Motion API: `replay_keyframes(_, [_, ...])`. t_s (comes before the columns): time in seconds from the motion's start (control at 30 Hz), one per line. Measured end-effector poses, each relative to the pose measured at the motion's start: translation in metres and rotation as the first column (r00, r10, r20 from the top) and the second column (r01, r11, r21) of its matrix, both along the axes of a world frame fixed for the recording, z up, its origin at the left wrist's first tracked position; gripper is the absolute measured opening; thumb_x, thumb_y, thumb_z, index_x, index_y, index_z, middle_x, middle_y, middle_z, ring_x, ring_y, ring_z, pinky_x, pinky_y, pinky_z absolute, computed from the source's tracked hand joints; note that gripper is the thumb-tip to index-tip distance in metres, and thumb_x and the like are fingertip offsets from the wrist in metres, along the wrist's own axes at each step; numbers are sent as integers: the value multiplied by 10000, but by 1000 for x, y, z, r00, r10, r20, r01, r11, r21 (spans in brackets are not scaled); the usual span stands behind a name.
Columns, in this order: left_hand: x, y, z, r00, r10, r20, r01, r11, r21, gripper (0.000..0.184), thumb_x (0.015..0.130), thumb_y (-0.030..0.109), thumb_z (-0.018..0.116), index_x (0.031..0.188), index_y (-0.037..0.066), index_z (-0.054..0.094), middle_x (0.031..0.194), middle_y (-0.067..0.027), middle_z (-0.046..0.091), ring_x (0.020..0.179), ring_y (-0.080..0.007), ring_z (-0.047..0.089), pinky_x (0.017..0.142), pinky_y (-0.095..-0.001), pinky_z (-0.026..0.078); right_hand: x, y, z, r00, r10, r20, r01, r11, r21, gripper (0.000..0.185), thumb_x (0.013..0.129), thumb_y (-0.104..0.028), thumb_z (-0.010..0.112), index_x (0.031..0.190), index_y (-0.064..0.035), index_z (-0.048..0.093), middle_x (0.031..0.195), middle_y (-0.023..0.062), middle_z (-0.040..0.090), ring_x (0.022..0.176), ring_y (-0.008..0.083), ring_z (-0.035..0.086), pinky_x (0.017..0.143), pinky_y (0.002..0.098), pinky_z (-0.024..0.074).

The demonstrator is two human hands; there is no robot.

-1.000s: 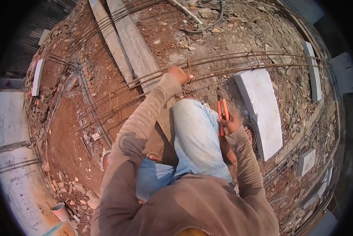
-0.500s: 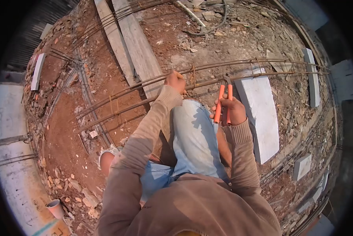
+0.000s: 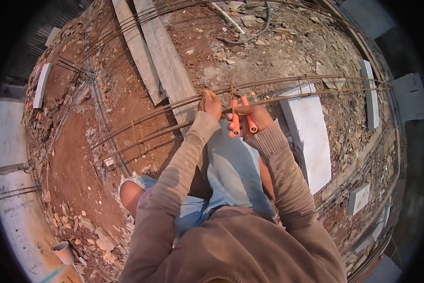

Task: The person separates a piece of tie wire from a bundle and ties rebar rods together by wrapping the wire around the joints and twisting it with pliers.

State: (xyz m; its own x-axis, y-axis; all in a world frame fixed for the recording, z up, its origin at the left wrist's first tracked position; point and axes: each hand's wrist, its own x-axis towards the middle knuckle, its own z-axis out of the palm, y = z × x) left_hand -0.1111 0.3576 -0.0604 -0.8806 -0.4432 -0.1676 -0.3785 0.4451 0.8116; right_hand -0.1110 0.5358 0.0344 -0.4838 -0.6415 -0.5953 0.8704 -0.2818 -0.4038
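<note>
A cage of long steel rebar [image 3: 167, 107] crosses in front of my knees, its bars joined by thin stirrups. My left hand [image 3: 210, 104] is closed around the upper rebar, just left of a stirrup [image 3: 232, 90]. In my right hand [image 3: 250, 118] is a pair of pincers [image 3: 235, 115] with orange handles. Their handles stand apart, and the dark metal jaws are up at the upper bar beside that stirrup. Whether the jaws bite on a tie wire is too small to tell.
Under the cage's right part lies a white block [image 3: 311, 141], with a smaller block [image 3: 370, 94] beyond. Wooden planks [image 3: 165, 52] run away from me across red soil and rubble. A cup [image 3: 63, 253] sits at lower left, near a concrete wall [image 3: 21, 207].
My right hand has moved left and up with the pincers, bringing their jaws to the stirrup at the upper bar. My left hand stays on the rebar, its fingers slightly shifted.
</note>
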Motion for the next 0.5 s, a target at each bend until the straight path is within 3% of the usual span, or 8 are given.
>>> replay_keyframes(0.1, [8,6,44,996,13,93,-39,959,280,219,962,212,453,1047,10,456,922,-211,640,650,-302,699,587,-378,576,-1,29,11,988,-121,93,139,964,-228,230,966,-105,512,1149,-1,419,891,211,596,697,350,629,597,562,585])
replay_keyframes(0.17, [0,4,43,991,24,130,-56,967,247,207,977,218,443,1046,25,472,903,-196,644,601,-279,696,588,-375,567,0,30,27,975,-222,7,222,973,-67,347,956,-92,530,1245,-65,339,911,205,593,661,326,633,529,512,579])
replay_keyframes(0.23, [12,6,53,986,-68,152,34,975,221,189,984,207,443,1040,31,479,897,-176,652,584,-256,696,587,-375,563,8,36,25,830,-302,-469,440,871,218,392,945,-75,523,1261,-84,292,907,201,591,595,301,626,445,434,554])
replay_keyframes(0.3, [4,-2,45,982,-104,156,65,970,236,198,954,188,493,1070,28,484,897,-166,654,586,-236,697,573,-367,555,9,53,29,800,-218,-559,445,840,311,357,935,-60,501,1237,-64,310,870,173,597,532,257,610,400,373,527])
replay_keyframes(0.37, [3,-4,41,988,-125,85,90,939,332,231,874,93,529,1093,25,500,807,-115,573,554,-221,667,393,-320,511,33,79,17,829,-28,-559,298,867,399,379,920,-42,503,1248,-55,311,838,142,599,524,230,608,421,357,532])
replay_keyframes(0.4, [0,-4,55,967,-176,183,121,953,279,328,851,131,614,1145,42,496,886,-130,643,571,-214,683,531,-355,547,50,90,9,830,51,-556,218,887,406,397,915,-36,510,1264,-56,322,834,119,603,511,211,603,427,342,525])
replay_keyframes(0.47, [-6,-5,60,958,-220,183,162,945,283,325,847,116,617,1141,45,498,888,-132,642,569,-217,681,507,-352,546,86,104,-6,894,28,-448,136,935,329,474,914,-35,505,1351,-66,327,859,125,607,502,207,598,423,321,512])
replay_keyframes(0.5, [-7,-4,61,952,-243,185,184,940,287,322,843,100,620,1138,48,501,889,-133,641,567,-220,678,482,-350,545,102,113,-12,911,165,-378,4,913,408,543,895,-63,534,1391,-81,314,861,165,615,619,270,644,532,370,548])
